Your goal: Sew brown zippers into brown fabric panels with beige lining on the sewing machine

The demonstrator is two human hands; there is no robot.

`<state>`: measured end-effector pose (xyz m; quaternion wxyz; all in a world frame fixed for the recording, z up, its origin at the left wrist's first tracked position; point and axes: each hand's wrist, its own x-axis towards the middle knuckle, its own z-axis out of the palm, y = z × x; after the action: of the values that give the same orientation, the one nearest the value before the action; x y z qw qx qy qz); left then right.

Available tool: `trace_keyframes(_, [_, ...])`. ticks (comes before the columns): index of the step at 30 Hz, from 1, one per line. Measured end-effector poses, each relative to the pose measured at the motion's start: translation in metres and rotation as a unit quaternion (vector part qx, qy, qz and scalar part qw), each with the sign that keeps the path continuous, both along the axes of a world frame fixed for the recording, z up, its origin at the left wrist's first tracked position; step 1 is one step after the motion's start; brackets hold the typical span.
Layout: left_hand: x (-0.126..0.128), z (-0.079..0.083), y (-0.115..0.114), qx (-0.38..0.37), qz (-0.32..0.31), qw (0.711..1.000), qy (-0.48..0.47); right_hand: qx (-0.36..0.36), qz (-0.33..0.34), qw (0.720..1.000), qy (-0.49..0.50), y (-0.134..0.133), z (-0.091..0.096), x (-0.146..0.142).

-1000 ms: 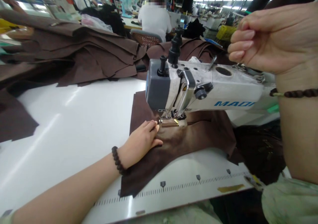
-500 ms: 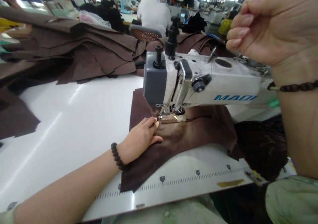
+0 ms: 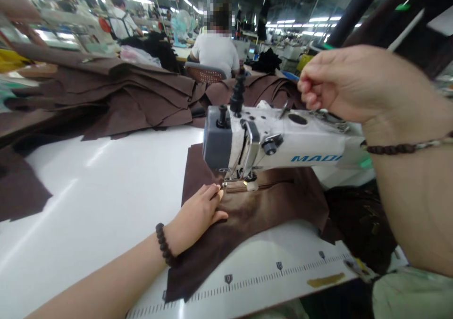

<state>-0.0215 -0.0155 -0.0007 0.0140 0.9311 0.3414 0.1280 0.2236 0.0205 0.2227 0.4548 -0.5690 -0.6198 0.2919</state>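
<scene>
A brown leather-like panel (image 3: 276,210) lies under the needle of a white sewing machine (image 3: 304,139). A zipper (image 3: 272,185) is set in a slot across the panel. My left hand (image 3: 200,210) rests flat on the panel just left of the presser foot (image 3: 244,175), thumb apart from the fingers. Above the machine's arm, my right hand (image 3: 357,80) is raised with its fingers curled into a pinch. Whatever may be between those fingertips is too small to see.
Stacked brown panels (image 3: 134,85) lie behind the machine, and another brown piece (image 3: 21,182) is at the left. A printed ruler (image 3: 255,272) runs along the table's front edge. Dark brown goods (image 3: 357,220) sit at the right. A person (image 3: 214,52) in white sits ahead.
The view has tilted upward, so the machine and panel appear lower. My right hand has moved left and turned, fingers still curled. My left hand keeps its place on the panel.
</scene>
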Motion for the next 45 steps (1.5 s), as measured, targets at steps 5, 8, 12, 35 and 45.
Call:
trace_keyframes(5, [-0.003,-0.011,0.006,0.025,-0.009,0.999,-0.021,0.061,0.04,0.979,-0.192,-0.003,0.0,0.007])
trace_keyframes(8, [-0.005,-0.018,0.009,0.038,-0.006,0.999,-0.035,0.086,0.088,0.945,-0.302,-0.005,-0.001,0.012])
trace_keyframes(12, [-0.006,-0.022,0.011,0.054,-0.01,0.998,-0.037,0.146,0.089,0.907,-0.384,-0.007,-0.001,0.013])
trace_keyframes(35, [0.002,0.005,0.0,0.006,-0.003,1.0,0.013,0.125,0.183,0.968,-0.118,-0.044,-0.015,0.005])
trace_keyframes(45, [0.001,0.005,-0.001,-0.014,-0.009,1.0,0.008,-0.013,0.17,0.975,0.145,-0.044,-0.021,-0.013])
